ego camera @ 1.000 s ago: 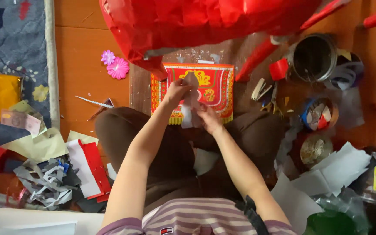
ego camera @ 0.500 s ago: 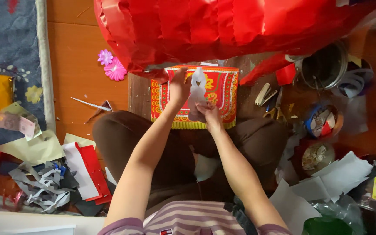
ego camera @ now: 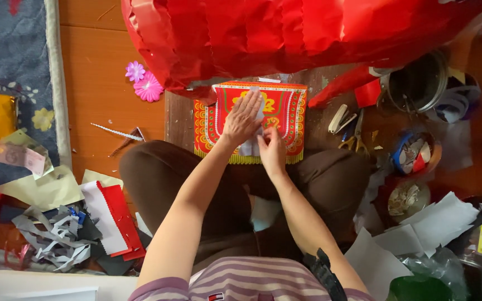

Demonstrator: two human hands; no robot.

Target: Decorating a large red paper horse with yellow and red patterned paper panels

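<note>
White paper slip (ego camera: 250,146) on red-and-gold panel (ego camera: 250,120), left hand (ego camera: 242,118) pressing it flat, right hand (ego camera: 271,150) pinching its edge

We are on a home floor turned craft corner: warm wooden floorboards (ego camera: 99,89), a patterned rug (ego camera: 6,56), paper scraps (ego camera: 57,239) heaped at one side, scissors (ego camera: 355,136), tape rolls (ego camera: 414,153) and a metal pot (ego camera: 417,83) scattered around a seated person's legs.
</note>
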